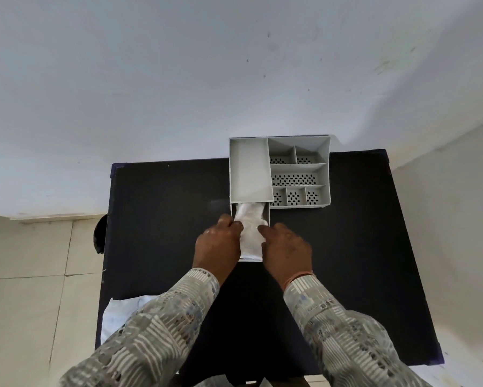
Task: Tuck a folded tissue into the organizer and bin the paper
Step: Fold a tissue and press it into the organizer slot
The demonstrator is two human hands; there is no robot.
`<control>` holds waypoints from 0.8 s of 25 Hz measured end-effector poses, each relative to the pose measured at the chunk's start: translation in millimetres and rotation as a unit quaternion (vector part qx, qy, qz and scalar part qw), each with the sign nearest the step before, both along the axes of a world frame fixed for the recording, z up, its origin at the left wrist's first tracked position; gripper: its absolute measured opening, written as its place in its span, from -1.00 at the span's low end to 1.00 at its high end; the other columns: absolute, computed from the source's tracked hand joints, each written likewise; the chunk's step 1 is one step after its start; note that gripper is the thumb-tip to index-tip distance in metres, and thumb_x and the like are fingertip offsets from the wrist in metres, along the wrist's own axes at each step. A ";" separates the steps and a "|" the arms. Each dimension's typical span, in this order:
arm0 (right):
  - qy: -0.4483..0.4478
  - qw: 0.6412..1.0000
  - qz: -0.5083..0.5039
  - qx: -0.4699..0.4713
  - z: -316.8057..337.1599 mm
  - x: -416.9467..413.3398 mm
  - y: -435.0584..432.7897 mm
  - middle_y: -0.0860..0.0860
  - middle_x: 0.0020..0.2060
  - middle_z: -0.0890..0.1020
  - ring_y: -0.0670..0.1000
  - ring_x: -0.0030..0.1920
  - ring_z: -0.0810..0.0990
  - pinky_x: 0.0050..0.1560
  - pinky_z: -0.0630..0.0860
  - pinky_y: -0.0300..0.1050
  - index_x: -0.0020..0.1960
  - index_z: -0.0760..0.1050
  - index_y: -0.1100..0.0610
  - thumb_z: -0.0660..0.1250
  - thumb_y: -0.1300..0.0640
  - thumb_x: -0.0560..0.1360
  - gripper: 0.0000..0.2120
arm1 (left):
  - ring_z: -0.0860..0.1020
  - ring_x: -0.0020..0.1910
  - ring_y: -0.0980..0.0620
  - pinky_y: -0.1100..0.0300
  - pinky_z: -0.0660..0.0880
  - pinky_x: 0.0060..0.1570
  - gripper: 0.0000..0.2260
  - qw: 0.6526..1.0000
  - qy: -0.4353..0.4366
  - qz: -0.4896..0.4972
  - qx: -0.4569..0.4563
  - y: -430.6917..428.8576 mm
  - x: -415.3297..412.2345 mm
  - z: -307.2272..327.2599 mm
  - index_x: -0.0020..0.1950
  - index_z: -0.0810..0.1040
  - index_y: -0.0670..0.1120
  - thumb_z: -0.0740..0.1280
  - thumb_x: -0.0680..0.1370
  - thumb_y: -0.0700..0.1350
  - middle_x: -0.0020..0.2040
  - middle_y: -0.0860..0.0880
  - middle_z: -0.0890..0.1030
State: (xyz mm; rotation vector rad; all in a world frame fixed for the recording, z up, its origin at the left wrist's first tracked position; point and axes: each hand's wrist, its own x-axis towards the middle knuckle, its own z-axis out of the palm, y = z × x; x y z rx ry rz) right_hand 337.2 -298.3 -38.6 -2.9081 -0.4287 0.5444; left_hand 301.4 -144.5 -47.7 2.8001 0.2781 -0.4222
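A grey plastic organizer (325, 174) with several perforated compartments stands at the far side of the black table. Its drawer (268, 216) is pulled out toward me from under the solid left section. A white folded tissue (250, 227) lies in the drawer, its far end bunched up. My left hand (219, 244) pinches the tissue's left edge. On the right edge, my right hand (286, 248) holds the tissue with its fingertips. A white sheet of paper (120, 314) lies at the table's near left corner, partly hidden by my left sleeve.
The black table (165, 219) stands against a pale wall, with tiled floor on the left. A dark round object (100, 233) pokes out beside the table's left edge.
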 end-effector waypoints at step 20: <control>0.033 0.989 0.138 -0.050 -18.6 14.0 20.4 0.04 0.65 0.30 0.11 0.72 -0.06 0.64 -0.12 0.40 0.64 0.27 0.12 0.22 0.04 0.61 -0.40 | 0.77 -0.01 -0.22 -0.01 0.67 -0.16 -0.41 0.985 0.008 -0.169 0.032 2.8 -10.1 -18.0 0.56 0.50 -0.09 0.14 0.58 0.12 0.59 -0.12 0.50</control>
